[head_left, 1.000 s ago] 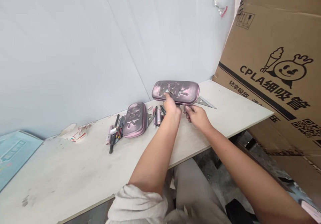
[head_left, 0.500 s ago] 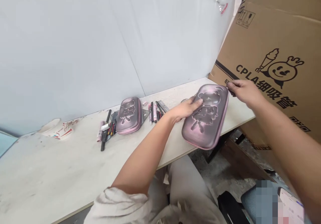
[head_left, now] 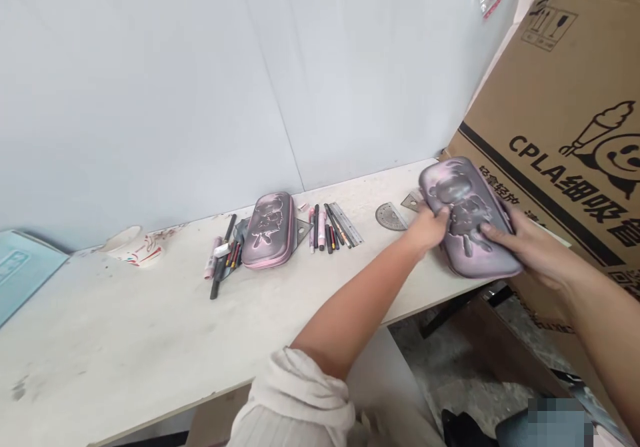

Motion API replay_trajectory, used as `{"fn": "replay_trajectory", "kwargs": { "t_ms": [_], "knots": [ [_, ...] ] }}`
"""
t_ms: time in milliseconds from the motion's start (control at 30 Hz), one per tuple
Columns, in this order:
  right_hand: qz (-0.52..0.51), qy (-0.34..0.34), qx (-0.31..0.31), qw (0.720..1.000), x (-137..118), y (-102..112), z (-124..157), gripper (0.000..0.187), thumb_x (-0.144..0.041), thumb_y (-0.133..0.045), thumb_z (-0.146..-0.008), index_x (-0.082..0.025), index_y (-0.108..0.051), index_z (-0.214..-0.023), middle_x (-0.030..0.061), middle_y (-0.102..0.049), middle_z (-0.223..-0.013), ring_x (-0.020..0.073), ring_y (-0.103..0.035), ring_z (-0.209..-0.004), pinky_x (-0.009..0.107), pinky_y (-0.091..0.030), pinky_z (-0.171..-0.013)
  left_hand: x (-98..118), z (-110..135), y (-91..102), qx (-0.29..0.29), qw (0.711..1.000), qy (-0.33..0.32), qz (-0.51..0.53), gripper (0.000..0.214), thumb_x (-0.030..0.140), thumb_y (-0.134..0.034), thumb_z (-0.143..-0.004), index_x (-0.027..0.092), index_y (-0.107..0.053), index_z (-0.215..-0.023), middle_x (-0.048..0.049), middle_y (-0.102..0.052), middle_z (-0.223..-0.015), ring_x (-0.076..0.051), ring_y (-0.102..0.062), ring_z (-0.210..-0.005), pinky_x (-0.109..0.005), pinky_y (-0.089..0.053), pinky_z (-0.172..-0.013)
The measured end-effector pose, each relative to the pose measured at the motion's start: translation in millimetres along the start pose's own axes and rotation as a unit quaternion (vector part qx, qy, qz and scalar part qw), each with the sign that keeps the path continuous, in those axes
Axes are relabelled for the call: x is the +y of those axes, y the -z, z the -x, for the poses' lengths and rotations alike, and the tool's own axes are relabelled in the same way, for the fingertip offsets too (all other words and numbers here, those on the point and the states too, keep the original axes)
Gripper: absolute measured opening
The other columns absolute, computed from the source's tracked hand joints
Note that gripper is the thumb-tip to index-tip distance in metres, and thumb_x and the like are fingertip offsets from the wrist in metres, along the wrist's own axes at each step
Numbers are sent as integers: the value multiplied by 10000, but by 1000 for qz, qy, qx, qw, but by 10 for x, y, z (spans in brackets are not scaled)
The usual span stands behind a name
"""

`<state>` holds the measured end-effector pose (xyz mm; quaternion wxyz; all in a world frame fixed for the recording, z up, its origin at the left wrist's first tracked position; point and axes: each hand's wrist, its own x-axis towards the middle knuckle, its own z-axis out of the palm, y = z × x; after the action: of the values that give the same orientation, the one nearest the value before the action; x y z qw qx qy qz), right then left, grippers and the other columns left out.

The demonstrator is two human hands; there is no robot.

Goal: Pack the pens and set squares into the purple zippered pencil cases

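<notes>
Both of my hands grip one dark pink, hard-shell pencil case [head_left: 473, 220] with an embossed figure, tilted over the right end of the table. My left hand [head_left: 430, 227] holds its left side, thumb on the lid. On the right edge is my right hand [head_left: 523, 240], its thumb pressed on the lid and its other fingers hidden behind. A second, similar pencil case [head_left: 270, 230] lies zipped on the table. Left of my hands are a clear protractor [head_left: 391, 217] and a set square [head_left: 411, 200], partly covered by the held case.
Pens and pencils [head_left: 323, 227] and a ruler [head_left: 349, 223] lie mid-table; more pens [head_left: 221, 257] sit left of the second case. A paper cup [head_left: 133, 247] and a blue folder [head_left: 30, 267] are farther left. A large cardboard box [head_left: 575, 67] stands at the right.
The held pencil case has moved right and turned. My right hand has gone from its top corner zipper area to gripping its right side. The protractor and set square now show.
</notes>
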<state>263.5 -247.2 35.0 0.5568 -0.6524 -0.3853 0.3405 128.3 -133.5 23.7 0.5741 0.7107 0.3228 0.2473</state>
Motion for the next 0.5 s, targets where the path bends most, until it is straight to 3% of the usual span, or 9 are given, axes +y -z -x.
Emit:
{"fn": "replay_trajectory", "kwargs": {
  "t_ms": [100,200,300,367,433,500],
  "knots": [
    [112,27,63,991,140,178,12,632,-404,-684,-681,-339,-436,-1259,55,-551,-1245,181,-573,-1041,266,-474,-845,-25,-66,18,-59,989,-38,-130,529,400,-400,-863,131,-333,-1314,-155,-517,-1263,-223,-498,-1147,-334,-385,-954],
    [163,-14,89,982,218,333,-185,472,-395,-628,-731,-282,-520,-1176,77,-592,-1185,192,-596,-986,293,-468,-858,-3,-44,421,-9,948,-77,-308,537,444,-408,-846,111,-399,-1267,-179,-508,-1238,-249,-498,-1121,-351,-388,-933],
    [160,-75,80,981,221,310,-478,447,-375,-605,-745,-233,-533,-1163,104,-608,-1156,196,-607,-950,306,-471,-845,-1,92,1017,151,855,-68,-492,460,377,-403,-846,104,-444,-1214,-174,-493,-1219,-272,-470,-1117,-387,-378,-921],
    [155,-72,47,984,188,166,-676,464,-360,-602,-747,-223,-521,-1182,98,-597,-1180,188,-598,-973,298,-460,-867,-54,222,1362,213,779,-33,-589,444,374,-388,-850,83,-483,-1172,-183,-511,-1163,-295,-456,-1108,-425,-357,-926],
    [150,-55,-8,987,144,-62,-851,478,-362,-589,-754,-213,-506,-1201,88,-587,-1199,186,-589,-997,300,-451,-886,-154,338,1598,225,713,2,-664,477,403,-390,-842,44,-536,-1121,-218,-495,-1175,-331,-392,-1165,-486,-273,-986],
    [178,-36,-50,982,106,-333,-984,506,-390,-557,-773,-190,-483,-1233,96,-572,-1217,203,-577,-1027,324,-441,-902,-275,407,1726,193,678,53,-707,525,457,-397,-828,42,-580,-1091,-239,-471,-1220,-361,-308,-1233,-541,-165,-1027]
  ]
}}
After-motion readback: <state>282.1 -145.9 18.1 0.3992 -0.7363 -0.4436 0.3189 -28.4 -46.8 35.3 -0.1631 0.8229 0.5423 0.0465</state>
